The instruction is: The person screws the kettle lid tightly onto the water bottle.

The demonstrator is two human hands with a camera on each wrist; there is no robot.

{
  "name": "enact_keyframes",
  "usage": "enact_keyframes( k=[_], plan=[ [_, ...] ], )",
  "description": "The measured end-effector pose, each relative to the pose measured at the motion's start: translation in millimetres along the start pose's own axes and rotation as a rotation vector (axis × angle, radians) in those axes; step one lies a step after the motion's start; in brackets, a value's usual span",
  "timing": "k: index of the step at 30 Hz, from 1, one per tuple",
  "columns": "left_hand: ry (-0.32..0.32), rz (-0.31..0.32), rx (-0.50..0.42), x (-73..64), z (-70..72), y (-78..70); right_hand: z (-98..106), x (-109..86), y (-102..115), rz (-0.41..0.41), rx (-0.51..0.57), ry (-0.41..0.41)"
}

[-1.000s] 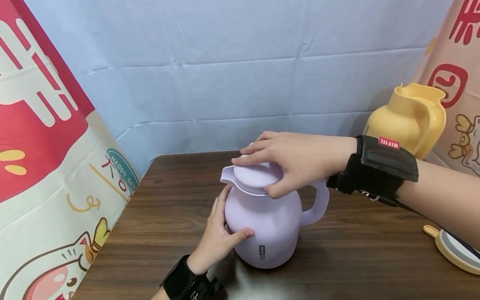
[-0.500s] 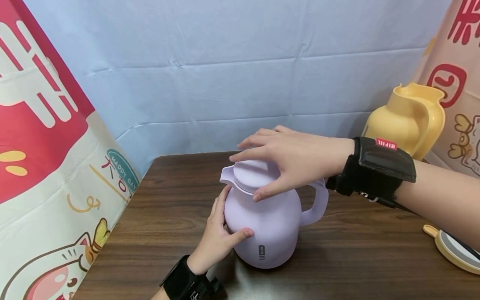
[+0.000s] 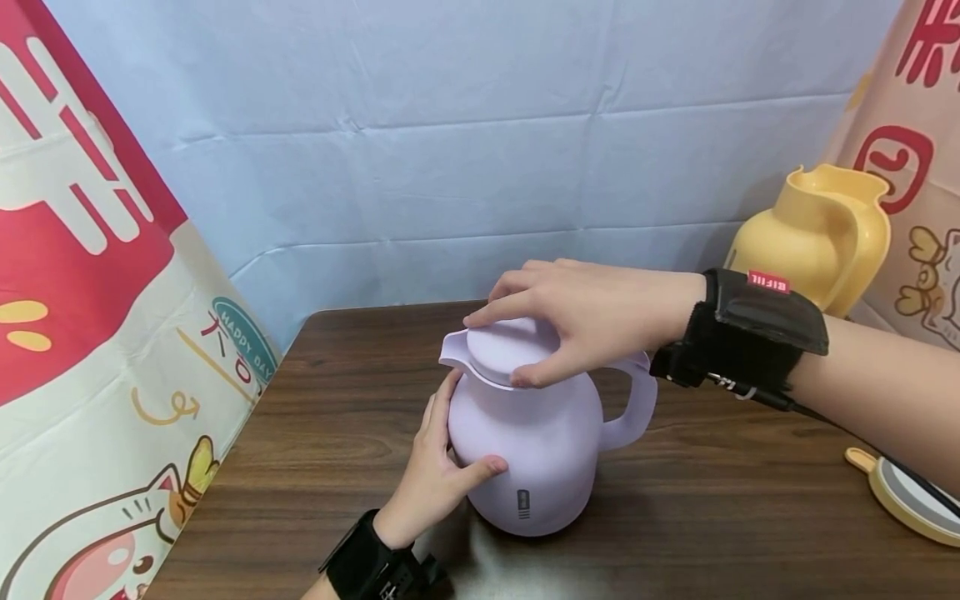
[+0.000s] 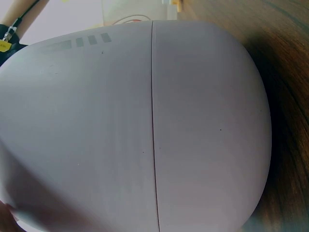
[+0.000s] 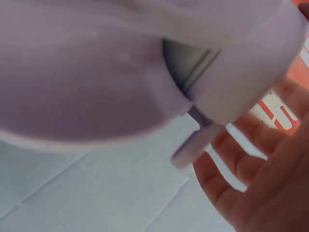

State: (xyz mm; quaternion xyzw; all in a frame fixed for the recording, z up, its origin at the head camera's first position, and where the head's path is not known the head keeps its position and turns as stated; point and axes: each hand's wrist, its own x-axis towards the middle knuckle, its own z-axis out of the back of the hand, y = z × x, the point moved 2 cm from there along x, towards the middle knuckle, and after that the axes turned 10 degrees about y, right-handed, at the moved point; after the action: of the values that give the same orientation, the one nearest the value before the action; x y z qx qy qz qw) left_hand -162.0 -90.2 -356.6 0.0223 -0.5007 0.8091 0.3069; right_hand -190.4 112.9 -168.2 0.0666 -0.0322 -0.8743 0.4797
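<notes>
A lavender thermal jug stands upright on the brown wooden table, its spout to the left and its handle to the right. My left hand grips the left side of the body, thumb across the front. Over the top, my right hand spans the round lid, thumb at its near edge and fingers curled over the far side. In the right wrist view, fingers lie behind the lid, beside a small tab. The jug's body fills the left wrist view.
A yellow jug with an uncovered mouth stands at the back right. Nearer, a round grey-topped piece with a yellow rim and tab lies at the right edge. Blue cloth hangs behind the table.
My right hand's fingers spread and lifted off the lid half a second ago, and have now come back down around it, thumb slightly further left. The left hand and jug have stayed put.
</notes>
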Motion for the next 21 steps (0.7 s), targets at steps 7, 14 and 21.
enact_keyframes(
  k=[7,14,21],
  plan=[
    [-0.009,-0.006,0.013,-0.1,-0.6,0.4,-1.3,1.5,-1.1,-0.051,0.018,-0.016],
    [0.006,0.003,-0.005,-0.3,-0.4,1.5,3.3,-4.5,-4.8,-0.024,0.215,0.121],
    [0.01,0.005,-0.017,-0.6,0.0,2.5,3.2,-7.3,-4.2,-0.027,0.278,0.174]
  ],
)
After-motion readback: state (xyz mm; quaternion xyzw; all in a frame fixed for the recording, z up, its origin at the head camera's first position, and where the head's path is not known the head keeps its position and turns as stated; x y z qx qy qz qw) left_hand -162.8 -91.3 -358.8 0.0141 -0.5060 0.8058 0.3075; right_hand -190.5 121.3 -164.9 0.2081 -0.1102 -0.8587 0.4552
